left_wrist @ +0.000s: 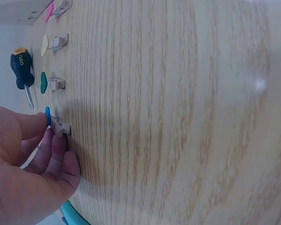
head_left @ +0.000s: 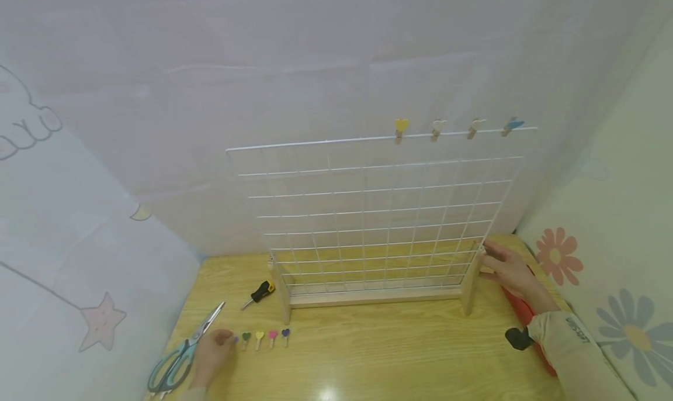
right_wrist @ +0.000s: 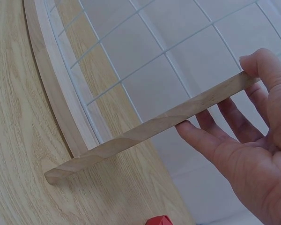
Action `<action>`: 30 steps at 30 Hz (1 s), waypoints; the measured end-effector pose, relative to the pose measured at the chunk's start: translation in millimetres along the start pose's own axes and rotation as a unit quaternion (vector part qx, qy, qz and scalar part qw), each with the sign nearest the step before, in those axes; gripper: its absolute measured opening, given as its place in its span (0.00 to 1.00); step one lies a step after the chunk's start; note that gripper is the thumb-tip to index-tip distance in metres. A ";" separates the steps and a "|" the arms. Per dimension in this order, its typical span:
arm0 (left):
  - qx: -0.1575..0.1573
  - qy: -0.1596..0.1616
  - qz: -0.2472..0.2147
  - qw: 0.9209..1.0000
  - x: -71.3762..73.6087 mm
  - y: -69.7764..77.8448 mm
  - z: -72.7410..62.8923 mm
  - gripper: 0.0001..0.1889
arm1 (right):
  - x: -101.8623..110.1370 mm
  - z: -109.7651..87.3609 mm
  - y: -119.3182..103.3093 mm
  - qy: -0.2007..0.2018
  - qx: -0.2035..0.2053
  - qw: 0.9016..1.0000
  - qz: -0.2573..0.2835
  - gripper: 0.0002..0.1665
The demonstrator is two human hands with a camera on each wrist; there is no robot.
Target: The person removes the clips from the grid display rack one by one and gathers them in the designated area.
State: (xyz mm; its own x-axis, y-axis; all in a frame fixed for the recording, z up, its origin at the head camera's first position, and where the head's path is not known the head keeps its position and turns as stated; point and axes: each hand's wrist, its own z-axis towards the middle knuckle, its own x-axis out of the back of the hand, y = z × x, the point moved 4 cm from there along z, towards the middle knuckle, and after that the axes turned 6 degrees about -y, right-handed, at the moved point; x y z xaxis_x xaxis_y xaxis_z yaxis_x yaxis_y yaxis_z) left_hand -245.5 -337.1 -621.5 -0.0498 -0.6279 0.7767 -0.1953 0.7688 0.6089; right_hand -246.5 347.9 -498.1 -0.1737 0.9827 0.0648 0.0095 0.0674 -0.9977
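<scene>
At the left end of a row of small heart clothespins, my left hand pinches a blue-headed clothespin between thumb and fingers, low over the table. Beside it in the row lie green, yellow, pink and dark blue clothespins. A white wire grid stands upright in a wooden base. My right hand grips the base's right side post, thumb at its upper end and fingers along its outer side.
Along the grid's top wire sit a yellow clothespin, two white ones and a blue one. Scissors lie by my left hand. A screwdriver lies behind the row. Something red with a black part lies under my right forearm.
</scene>
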 end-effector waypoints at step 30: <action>-0.322 -0.186 -0.137 0.918 66.6 190.2 -21.0 0.21 | -0.4 1.2 1.8 -0.008 0.015 1.000 0.006 0.39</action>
State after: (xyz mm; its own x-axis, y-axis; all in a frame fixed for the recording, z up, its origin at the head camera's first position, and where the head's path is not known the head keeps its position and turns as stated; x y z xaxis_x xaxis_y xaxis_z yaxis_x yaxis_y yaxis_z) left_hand -265.3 -230.1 -450.5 -0.4392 -0.7150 0.5440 0.3635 0.4123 0.8354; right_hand -247.6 347.4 -500.0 -0.1889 0.9806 0.0523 -0.0179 0.0498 -0.9986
